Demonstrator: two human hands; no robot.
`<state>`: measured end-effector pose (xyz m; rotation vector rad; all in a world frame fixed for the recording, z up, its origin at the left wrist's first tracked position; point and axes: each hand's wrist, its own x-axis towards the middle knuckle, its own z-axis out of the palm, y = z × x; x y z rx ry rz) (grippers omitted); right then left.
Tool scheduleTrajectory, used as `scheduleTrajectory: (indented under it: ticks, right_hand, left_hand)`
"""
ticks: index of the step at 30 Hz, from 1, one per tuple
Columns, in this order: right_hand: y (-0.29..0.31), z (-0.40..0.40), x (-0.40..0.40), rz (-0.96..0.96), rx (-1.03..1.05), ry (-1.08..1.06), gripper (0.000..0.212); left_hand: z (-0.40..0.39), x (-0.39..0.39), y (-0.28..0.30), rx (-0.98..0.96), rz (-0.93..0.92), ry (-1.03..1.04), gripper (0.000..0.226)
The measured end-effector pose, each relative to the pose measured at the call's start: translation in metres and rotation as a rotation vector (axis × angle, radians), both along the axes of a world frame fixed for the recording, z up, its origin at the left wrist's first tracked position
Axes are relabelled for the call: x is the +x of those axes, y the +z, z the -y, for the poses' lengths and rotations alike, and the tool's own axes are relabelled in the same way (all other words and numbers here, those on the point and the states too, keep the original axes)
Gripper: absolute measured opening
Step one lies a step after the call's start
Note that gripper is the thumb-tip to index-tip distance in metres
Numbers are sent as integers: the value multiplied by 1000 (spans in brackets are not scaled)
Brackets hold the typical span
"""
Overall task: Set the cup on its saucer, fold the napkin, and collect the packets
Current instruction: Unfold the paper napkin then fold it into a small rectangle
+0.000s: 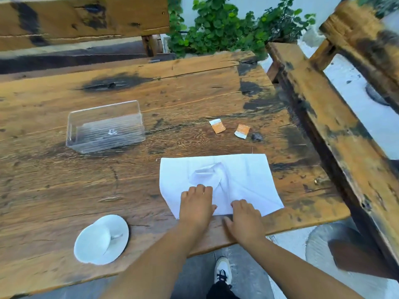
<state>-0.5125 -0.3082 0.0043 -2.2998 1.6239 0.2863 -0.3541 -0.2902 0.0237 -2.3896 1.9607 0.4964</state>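
A white napkin lies spread on the wooden table, with a raised crease in its middle. My left hand rests flat on the napkin's near left part, fingers apart. My right hand presses on the near edge beside it. A white cup sits on a white saucer at the near left of the table. Two orange and white packets lie beyond the napkin, one packet to the left of the other packet.
A clear plastic box stands open on the table's left middle. Wooden benches run along the far side and the right. Green plants grow behind. My shoe shows below the table edge.
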Motion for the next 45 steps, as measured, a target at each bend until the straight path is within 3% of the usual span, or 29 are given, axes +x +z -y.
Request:
scheduleTrajectory:
  ticks: [2,4,7,13,16,19,22,29,35,39,41,45]
  right_hand:
    - [0,19,-7,125,16,-46,21]
    - [10,41,-22,324,32,-111,18]
    - [39,77,-53,443,20,-130,15]
    - [83,134,-93,420,-43,-225,18]
    - [96,140,-95,458,-48,-240,19]
    - [104,140,-93,478,-52,-228,18]
    - [109,143,-92,456,-30,-220,17]
    - [116,148,-82,460,73,-182,14]
    - [127,148,-89,471,103,-176,12]
    - [138,146,-93,498,93,-203,14]
    - [144,143,-94,517,84,-196,15]
    - [162,129,-100,532,73,-168,16]
  left_hand:
    - [10,-1,-8,52,101,11,33]
    - [16,7,-10,113,171,7,26]
    - [20,26,-5,142,145,43,22]
    - [13,72,18,-108,-331,414,12]
    - [2,87,30,-147,-475,517,9]
    - [-8,97,34,-182,-674,728,22]
    - [-12,112,31,-132,-821,877,17]
    - [6,128,43,60,-1038,610,14]
    - [1,132,51,-54,-1181,588,29]
    - [-1,140,58,-39,-1212,530,12]
    - [-3,140,67,-75,-1239,446,14]
    - [-12,143,91,-205,-1130,386,31]
